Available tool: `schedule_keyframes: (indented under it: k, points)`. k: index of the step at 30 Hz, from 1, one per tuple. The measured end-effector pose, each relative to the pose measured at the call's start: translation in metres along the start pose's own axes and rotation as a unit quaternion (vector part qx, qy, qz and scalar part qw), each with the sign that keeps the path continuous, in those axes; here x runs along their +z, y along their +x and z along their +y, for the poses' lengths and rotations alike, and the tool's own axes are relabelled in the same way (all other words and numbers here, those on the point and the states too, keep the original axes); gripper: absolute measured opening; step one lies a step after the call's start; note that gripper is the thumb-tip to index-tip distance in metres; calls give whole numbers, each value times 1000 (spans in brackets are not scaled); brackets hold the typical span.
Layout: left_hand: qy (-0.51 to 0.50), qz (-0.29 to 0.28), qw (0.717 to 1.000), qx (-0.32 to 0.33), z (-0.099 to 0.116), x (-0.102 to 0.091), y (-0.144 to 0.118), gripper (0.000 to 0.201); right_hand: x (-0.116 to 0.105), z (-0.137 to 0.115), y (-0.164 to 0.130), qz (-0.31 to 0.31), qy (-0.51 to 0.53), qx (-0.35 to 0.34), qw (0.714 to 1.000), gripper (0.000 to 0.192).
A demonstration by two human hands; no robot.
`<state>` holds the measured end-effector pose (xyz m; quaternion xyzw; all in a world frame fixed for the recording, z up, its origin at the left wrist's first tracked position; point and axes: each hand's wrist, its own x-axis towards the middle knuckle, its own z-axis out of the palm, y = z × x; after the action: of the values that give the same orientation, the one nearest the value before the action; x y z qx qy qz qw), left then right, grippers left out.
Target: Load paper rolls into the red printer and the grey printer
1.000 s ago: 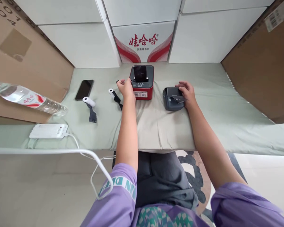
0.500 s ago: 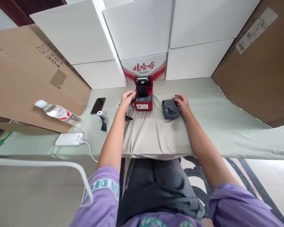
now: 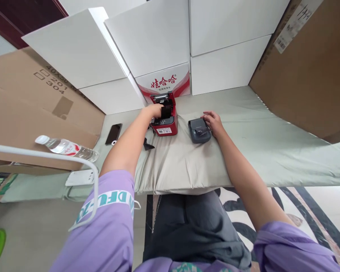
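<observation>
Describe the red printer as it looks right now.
The red printer is a small boxy unit, seemingly plastic, with a dark top panel and a white label on its front face. Its lid stands open at the back, showing a dark cavity. It sits upright on the pale cushion, just in front of the white box with red print. The left hand reaches onto its open top; the grey printer lies apart, to its right.

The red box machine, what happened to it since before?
The red box-shaped printer had its black lid shut; now the lid stands open, and the left hand has moved from its side to its open top. The right hand stayed on the small dark grey printer.
</observation>
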<state>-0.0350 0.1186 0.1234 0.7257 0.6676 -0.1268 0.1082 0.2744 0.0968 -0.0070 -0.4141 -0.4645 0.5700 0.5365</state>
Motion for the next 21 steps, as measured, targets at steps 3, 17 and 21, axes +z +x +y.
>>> schedule_keyframes:
  k: [3,17,21]
  points:
    - [57,40,997,13,3,4,3,26,0,-2,0,-6,3,0,1000,43]
    - [-396,126,902,-117,-105,-34,-204,32,-3,3,7,-10,30,6,999,39]
    - [-404,110,886,-200,-122,-17,-235,34,-3,4,9,-7,32,3,999,39]
